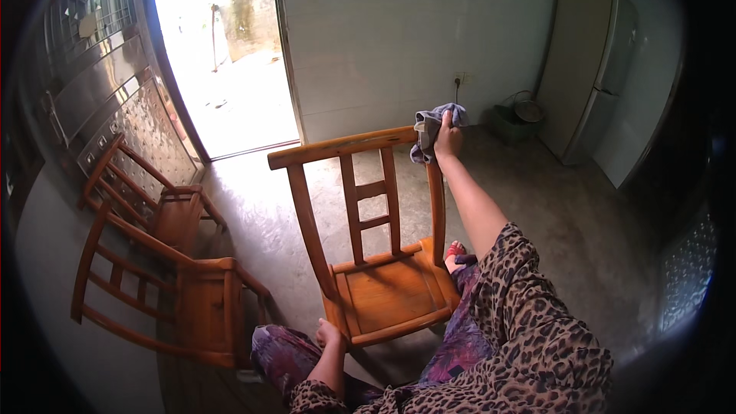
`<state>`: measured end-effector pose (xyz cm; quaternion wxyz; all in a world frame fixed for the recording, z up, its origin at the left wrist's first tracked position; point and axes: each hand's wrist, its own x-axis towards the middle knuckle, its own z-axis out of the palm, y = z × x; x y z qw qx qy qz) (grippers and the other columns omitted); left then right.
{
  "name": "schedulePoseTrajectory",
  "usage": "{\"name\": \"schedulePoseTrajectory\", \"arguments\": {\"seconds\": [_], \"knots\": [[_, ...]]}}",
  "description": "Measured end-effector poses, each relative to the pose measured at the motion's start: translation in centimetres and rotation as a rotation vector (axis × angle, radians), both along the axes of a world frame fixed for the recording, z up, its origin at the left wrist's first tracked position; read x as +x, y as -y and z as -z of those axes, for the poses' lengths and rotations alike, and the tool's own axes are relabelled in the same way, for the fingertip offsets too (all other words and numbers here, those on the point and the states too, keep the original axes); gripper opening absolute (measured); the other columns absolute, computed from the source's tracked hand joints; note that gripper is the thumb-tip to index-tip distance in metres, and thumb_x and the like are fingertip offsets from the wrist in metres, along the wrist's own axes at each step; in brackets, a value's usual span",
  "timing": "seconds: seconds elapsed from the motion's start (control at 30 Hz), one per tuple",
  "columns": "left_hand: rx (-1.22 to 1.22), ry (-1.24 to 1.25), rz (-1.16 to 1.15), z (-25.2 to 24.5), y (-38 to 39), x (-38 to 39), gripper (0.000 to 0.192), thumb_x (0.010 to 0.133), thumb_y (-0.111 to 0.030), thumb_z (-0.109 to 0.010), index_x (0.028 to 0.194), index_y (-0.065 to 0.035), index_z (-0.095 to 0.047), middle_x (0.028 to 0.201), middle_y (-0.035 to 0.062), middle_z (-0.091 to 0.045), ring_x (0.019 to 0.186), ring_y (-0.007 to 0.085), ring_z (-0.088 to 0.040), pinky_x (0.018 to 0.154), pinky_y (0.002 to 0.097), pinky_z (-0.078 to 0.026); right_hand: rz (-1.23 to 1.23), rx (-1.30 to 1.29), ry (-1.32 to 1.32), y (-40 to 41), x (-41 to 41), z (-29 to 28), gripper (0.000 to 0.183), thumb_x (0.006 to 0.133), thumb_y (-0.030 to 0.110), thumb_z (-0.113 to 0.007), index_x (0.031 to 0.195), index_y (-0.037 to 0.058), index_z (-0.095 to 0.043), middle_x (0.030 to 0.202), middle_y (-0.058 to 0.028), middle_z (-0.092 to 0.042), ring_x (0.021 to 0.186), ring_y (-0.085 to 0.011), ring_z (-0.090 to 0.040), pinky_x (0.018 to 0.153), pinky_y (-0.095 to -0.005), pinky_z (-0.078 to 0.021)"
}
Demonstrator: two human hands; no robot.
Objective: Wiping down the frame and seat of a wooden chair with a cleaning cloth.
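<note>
A wooden chair (391, 293) with an orange-brown finish stands before me, its backrest on the far side from my body. My right hand (448, 137) grips a grey-purple cloth (424, 141), which wraps the right end of the chair's top rail (345, 145). Part of the cloth hangs down beside the back post. Low in the picture, my left hand (329, 334) is by my knee, close to the near left corner of the seat. Its fingers look curled, and their inner side is hidden.
Two similar wooden chairs, a nearer one (201, 310) and a farther one (175, 218), stand along the left. A bright doorway (241, 98) opens beyond, beside a metal door (144, 121). At the far right are a refrigerator (578, 69) and a green tub (506, 125) with a pot.
</note>
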<state>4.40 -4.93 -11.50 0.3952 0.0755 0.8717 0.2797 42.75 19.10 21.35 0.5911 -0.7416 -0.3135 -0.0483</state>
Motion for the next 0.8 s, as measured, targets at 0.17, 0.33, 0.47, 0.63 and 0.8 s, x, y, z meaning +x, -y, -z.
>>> {"name": "schedulePoseTrajectory", "arguments": {"seconds": [0.17, 0.33, 0.47, 0.63, 0.8], "knots": [[-0.035, -0.049, 0.091, -0.1, -0.7, 1.4, 0.062, 0.09, -0.05, -0.049, 0.103, 0.008, -0.067, 0.111, 0.0247, -0.065, 0.106, 0.0389, -0.062, 0.093, 0.0453, -0.047, -0.066, 0.214, 0.224, 2.3, 1.2, 4.2, 0.052, 0.095, 0.045, -0.049, 0.089, -0.0049, -0.064, 0.09, -0.0294, -0.062, 0.086, -0.0445, -0.06, 0.075, -0.0482, -0.046], [-0.021, -0.053, 0.068, -0.9, 0.3, -0.2, 0.061, 0.09, -0.05, -0.049, 0.101, 0.0072, -0.068, 0.109, 0.0238, -0.066, 0.106, 0.0379, -0.062, 0.092, 0.0449, -0.048, -0.119, -0.125, 0.752, 9.1, -5.1, 8.9, 0.053, 0.083, 0.026, -0.065, 0.124, -0.0029, -0.049, 0.123, -0.0291, -0.047, 0.108, -0.0452, -0.047, 0.09, -0.053, -0.0377], [0.024, 0.03, -0.011, -2.7, 0.4, 1.0, 0.06, 0.09, -0.049, -0.05, 0.1, 0.0076, -0.068, 0.108, 0.0233, -0.066, 0.104, 0.0371, -0.063, 0.09, 0.0445, -0.049, -0.146, -0.188, 0.864, 12.3, -4.5, 11.4, 0.073, 0.078, 0.026, -0.068, 0.136, -0.0031, -0.036, 0.142, -0.0277, -0.03, 0.113, -0.0455, -0.044, 0.094, -0.0521, -0.0367], [0.014, 0.014, 0.007, -0.2, 0.0, 0.3, 0.06, 0.09, -0.048, -0.049, 0.1, 0.0083, -0.068, 0.107, 0.0234, -0.067, 0.104, 0.0365, -0.063, 0.089, 0.0441, -0.05, -0.139, -0.354, 0.667, 8.8, -4.2, 8.6, 0.068, 0.073, 0.038, -0.075, 0.12, -0.0038, -0.052, 0.127, -0.0237, -0.047, 0.112, -0.0389, -0.045, 0.091, -0.0554, -0.0336], [0.034, -0.028, 0.087, 2.3, -0.1, -0.1, 0.062, 0.091, -0.05, -0.047, 0.1, 0.0081, -0.068, 0.108, 0.0242, -0.066, 0.105, 0.038, -0.063, 0.092, 0.0453, -0.047, 0.072, -0.048, 0.549, 4.3, -4.2, 4.9, 0.044, 0.073, 0.038, -0.075, 0.094, 0.0011, -0.062, 0.099, -0.0195, -0.057, 0.1, -0.038, -0.054, 0.086, -0.0488, -0.0429]]}}
